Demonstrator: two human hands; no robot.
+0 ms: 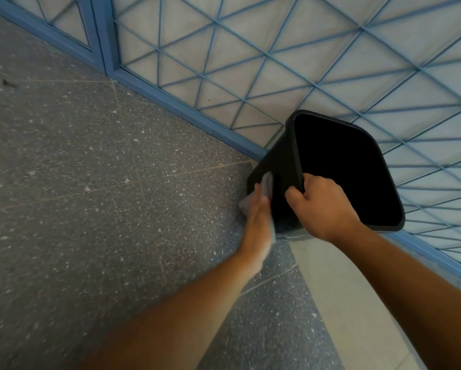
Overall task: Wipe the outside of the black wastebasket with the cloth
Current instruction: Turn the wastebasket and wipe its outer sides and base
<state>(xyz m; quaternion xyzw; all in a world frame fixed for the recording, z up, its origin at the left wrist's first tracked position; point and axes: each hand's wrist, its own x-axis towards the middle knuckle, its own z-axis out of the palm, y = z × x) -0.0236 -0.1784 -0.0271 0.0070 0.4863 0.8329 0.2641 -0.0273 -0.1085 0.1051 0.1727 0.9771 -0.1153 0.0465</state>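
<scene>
The black wastebasket (282,161) stands on the floor in a corner, its open mouth tilted toward me. My right hand (322,206) grips its near rim, fingers hooked inside. My left hand (258,212) presses a pale grey cloth (266,184) flat against the basket's left outer wall. The cloth shows above and beside my fingers; most of it is hidden under the palm.
A blue-framed door with a blue wire grid (250,62) stands right behind the basket. Grey speckled floor (90,182) spreads to the left. A lighter strip of floor (344,303) runs toward me under my right arm.
</scene>
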